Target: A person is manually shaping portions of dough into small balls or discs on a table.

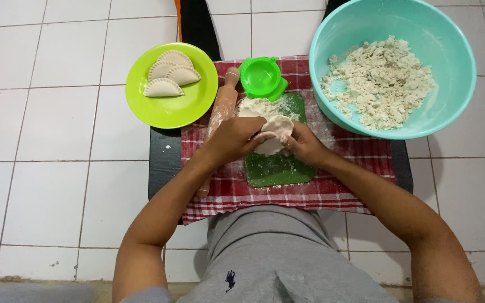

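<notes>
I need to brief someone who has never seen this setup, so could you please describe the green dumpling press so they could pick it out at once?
Start at the red checked cloth on the tiled floor. At its far edge, between the lime plate and the teal bowl, sits the dumpling press. It is the only bright green, round, ridged plastic piece, just beyond the darker green mat.

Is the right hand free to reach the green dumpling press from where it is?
Probably not yet: the right hand and left hand both hold a dough round. The green dumpling press sits unobstructed just beyond.

No packages, labels, signs or screens show anywhere in view.
</notes>
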